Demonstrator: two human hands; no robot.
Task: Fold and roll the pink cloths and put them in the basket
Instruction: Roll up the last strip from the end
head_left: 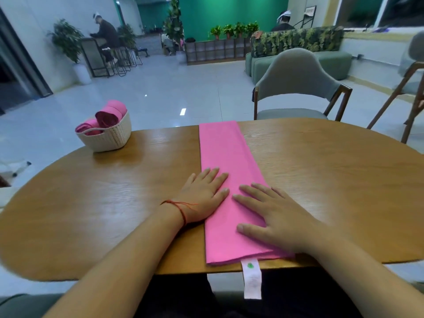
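A pink cloth [226, 180], folded into a long narrow strip, lies flat across the middle of the wooden tabletop [321, 180], running from the near edge to the far edge. A white care label [252, 280] with a green mark hangs from its near end over the table's near edge. The left hand [203, 197] lies flat with fingers straight and spread, its fingertips on the strip's left side and its palm on the wood beside it; a red string bracelet [182, 211] circles that wrist. The right hand [275, 215] presses flat on the strip's right side nearer the near end, fingers straight and slightly apart, gripping nothing.

Near the far left edge of the tabletop stands a cream woven basket [110, 137], well apart from the strip, holding rolled pink cloths [107, 115] that stick up above its rim.

Beyond the far edge stands a grey upholstered chair [296, 86] with wooden legs, and part of another chair [410, 83] shows at the right.
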